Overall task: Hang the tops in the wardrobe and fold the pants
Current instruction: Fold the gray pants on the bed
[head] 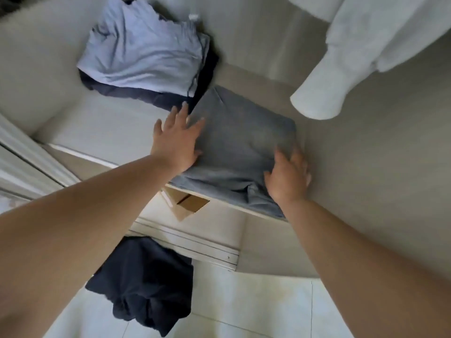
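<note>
Folded grey pants (241, 147) lie on wardrobe shelf (102, 132), front edge overhanging shelf lip. Left hand (177, 140) flat on pants' left side, fingers spread. Right hand (289, 175) at pants' right edge, fingers curled round fabric. Beyond pants: light blue folded stack (144, 50). White top (366, 45) hangs right of pants. Dark garment (146, 276) on floor (268, 306) below shelf

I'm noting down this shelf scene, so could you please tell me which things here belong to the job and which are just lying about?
Belonging to the job:
- folded grey pants, under left hand and right hand
- light blue and dark folded stack
- hanging white top
- dark garment on the floor

Lying about:
- cardboard box below the shelf
</note>
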### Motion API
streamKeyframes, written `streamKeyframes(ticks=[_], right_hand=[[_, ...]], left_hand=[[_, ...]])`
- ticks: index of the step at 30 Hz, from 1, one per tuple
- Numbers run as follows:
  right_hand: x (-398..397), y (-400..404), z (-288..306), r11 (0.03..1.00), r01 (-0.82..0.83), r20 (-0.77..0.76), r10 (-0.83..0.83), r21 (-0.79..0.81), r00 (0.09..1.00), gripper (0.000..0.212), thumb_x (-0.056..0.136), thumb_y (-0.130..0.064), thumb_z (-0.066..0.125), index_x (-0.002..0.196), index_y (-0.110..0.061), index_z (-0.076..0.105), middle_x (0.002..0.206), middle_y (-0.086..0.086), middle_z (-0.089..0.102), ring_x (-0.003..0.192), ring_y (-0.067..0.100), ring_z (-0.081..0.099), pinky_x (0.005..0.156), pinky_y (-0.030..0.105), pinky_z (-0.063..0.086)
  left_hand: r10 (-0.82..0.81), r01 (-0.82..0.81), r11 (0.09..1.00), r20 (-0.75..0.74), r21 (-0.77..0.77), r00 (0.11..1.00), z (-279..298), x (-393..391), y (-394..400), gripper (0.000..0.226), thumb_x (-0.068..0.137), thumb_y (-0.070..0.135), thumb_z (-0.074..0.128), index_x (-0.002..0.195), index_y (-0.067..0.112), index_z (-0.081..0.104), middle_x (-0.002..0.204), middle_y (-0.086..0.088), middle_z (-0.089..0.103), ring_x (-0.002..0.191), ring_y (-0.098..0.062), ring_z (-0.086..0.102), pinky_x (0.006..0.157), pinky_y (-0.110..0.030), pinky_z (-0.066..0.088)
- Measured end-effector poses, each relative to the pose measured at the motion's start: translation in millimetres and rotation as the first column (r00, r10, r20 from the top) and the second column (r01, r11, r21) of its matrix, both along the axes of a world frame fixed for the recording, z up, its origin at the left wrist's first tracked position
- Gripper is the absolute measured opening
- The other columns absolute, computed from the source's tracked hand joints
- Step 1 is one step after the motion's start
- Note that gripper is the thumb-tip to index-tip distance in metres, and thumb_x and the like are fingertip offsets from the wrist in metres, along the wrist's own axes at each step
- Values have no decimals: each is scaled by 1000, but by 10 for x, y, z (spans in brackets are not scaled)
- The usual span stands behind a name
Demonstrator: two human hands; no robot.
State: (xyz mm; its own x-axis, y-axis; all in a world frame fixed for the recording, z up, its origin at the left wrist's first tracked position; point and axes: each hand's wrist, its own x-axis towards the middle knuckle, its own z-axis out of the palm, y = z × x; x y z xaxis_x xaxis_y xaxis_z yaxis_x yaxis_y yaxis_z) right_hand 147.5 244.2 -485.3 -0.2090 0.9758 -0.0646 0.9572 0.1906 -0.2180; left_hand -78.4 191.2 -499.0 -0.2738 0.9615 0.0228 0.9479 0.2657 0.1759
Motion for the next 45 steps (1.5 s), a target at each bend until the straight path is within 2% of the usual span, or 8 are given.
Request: streamKeyframes(ticks=[2, 4, 6, 9, 16, 24, 39, 45], right_hand=[[-62, -216, -147, 989, -132, 22, 131, 59, 991, 59, 92, -35, 55, 146, -29, 32, 158, 12, 11, 145, 28, 10, 114, 48, 17], [-90, -415, -244, 974, -218, 34, 216, 61, 976, 58, 91, -50, 47, 145, -32, 35, 159, 9, 13, 146, 23, 7, 114, 53, 13], [-50, -508, -304, 974, -225, 50, 225, -4, 973, 70, 84, -68, 35, 146, -36, 29, 160, 5, 10, 147, 20, 2, 113, 57, 7], [38, -605, -364, 971, -241, 73, 240, 5, 968, 85, 74, -78, 25, 148, -36, 21, 160, 5, 9, 147, 21, 2, 112, 59, 5], [-5, -524, -584, 971, -236, 97, 239, -47, 966, 86, 74, -77, 27, 149, -41, 5, 160, 5, -1, 147, 23, -5, 110, 63, 1], [-168, 89, -701, 985, -165, 78, 161, 48, 984, 79, 80, -71, 36, 149, -41, 12, 160, 4, 9, 146, 21, 3, 110, 62, 3], [-274, 1280, -799, 983, -130, 96, 118, 130, 988, 76, 83, -70, 39, 148, -41, 12, 159, 3, 12, 146, 21, 8, 108, 65, 8], [-369, 1583, -759, 991, -122, 118, 114, 58, 986, 78, 82, -73, 36, 148, -43, 8, 160, 0, 7, 146, 20, 4, 109, 64, 5]], left_hand=[[-142, 143, 990, -34, 19, 989, -100, 102, -160, 61, 91, 42, 54, 147, 29, 33, 158, -8, 18, 146, -30, 13, 113, -59, 15], [-199, 198, 980, -22, -31, 980, -168, 229, -348, 55, 92, 51, 41, 142, 29, 41, 155, -6, 30, 144, -29, 20, 113, -58, 17], [-199, 198, 979, -16, -40, 980, -198, 345, -482, 59, 91, 56, 30, 140, 27, 46, 151, -9, 36, 142, -33, 26, 111, -58, 20], [-202, 200, 979, -43, -39, 979, -212, 501, -595, 66, 90, 57, 18, 138, 24, 49, 147, -13, 42, 138, -39, 33, 109, -62, 21], [-149, 150, 988, 14, -30, 989, -419, 682, -555, 63, 91, 54, 9, 146, 35, 33, 156, -3, 27, 144, -33, 20, 107, -70, 9], [-157, 157, 988, 9, -10, 988, -560, 563, 147, 64, 87, 59, 3, 149, 45, 7, 161, 3, 7, 147, -29, 2, 108, -66, -8], [-180, 175, 982, 66, 73, 982, -641, 443, 1366, 52, 97, 55, 19, 148, 46, 10, 161, 6, 5, 147, -27, -3, 106, -64, -16], [-193, 190, 981, 83, 39, 978, -605, 349, 1603, 52, 98, 54, 19, 148, 45, 9, 161, 6, 4, 147, -26, -4, 107, -64, -15]])
